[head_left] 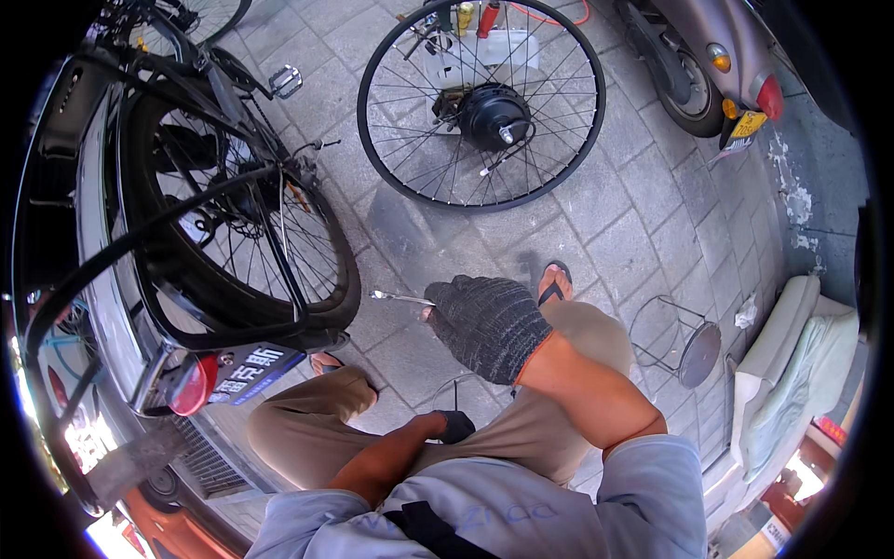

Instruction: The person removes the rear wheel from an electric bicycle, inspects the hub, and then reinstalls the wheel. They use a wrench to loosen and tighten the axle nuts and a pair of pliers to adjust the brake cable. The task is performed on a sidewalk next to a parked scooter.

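Note:
My right hand [480,331], in a dark grey glove, is closed on a metal wrench [396,295], its visible end pointing left toward the bicycle's rear tyre. My left hand [453,427], also gloved, rests low between my thighs; its fingers are too hidden to read. The black bicycle [312,312] stands at left with a rear rack and red reflector [191,387]. Farther forward, a loose wheel [494,121] with a black hub and dangling cable lies over a pale panel [520,56], apart from both hands.
A scooter [708,65] stands at upper right. A round-seated metal stool [698,354] and a pale cushioned seat [782,382] are at right. Screwdriver-like red and yellow tools [488,19] lie beyond the wheel. A metal grate [200,452] is at lower left on the paving.

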